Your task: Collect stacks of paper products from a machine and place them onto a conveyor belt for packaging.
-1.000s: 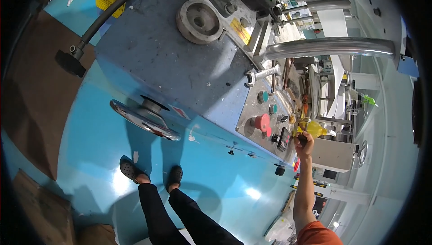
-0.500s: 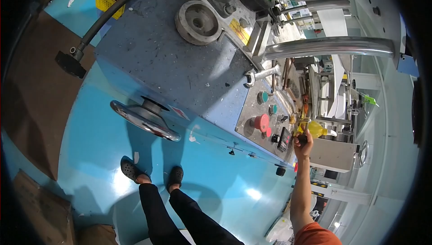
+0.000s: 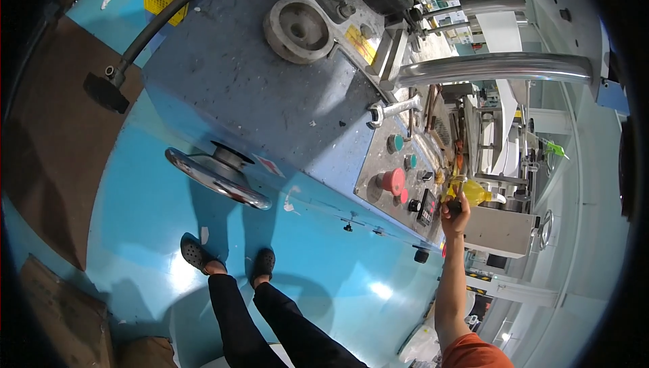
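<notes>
My right hand (image 3: 457,215) reaches out at the right side, its bare forearm rising from an orange sleeve. Its fingers are curled round a dark, rounded thing (image 3: 454,208) at the far end of the machine's control panel (image 3: 370,182); its kind is hard to make out. Just behind the fingertips is a yellow bottle (image 3: 477,194) with a white nozzle. On the panel near the hand are a small display (image 3: 427,207), a black knob (image 3: 414,206), a large red push button (image 3: 392,182) and green buttons (image 3: 395,143). My left hand is out of view.
A wrench (image 3: 393,111) lies on the blue machine top (image 3: 250,90), beside a round metal part (image 3: 297,32). A chrome handwheel (image 3: 220,178) juts from the machine's side. Steel rollers (image 3: 497,69) cross at upper right. My feet stand on the blue floor (image 3: 304,287).
Almost nothing differs. The view has shifted very slightly, while my right hand stays at the same place with its fingers still curled.
</notes>
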Action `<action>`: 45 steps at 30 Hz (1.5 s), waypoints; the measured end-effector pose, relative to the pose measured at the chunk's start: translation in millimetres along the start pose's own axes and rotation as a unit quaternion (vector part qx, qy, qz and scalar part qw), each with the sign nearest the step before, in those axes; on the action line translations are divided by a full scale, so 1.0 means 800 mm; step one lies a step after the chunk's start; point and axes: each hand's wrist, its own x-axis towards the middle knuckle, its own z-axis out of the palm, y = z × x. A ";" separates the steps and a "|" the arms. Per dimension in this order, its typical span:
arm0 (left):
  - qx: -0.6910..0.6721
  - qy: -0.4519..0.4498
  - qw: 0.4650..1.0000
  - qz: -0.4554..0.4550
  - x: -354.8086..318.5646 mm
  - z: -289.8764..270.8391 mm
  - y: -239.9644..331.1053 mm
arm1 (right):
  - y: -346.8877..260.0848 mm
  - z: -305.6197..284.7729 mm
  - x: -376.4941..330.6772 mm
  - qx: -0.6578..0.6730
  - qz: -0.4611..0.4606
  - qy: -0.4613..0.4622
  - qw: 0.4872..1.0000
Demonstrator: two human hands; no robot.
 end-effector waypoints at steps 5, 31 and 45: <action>-0.012 -0.003 1.000 0.005 0.001 0.000 -0.002 | 0.001 -0.003 0.002 0.008 -0.013 0.000 1.000; -0.023 -0.053 0.997 -0.041 0.007 -0.014 0.007 | 0.001 0.005 -0.002 -0.037 -0.006 0.046 0.998; 0.065 -0.128 0.988 -0.051 0.044 -0.039 -0.004 | 0.009 0.017 0.007 -0.523 -0.238 0.204 0.793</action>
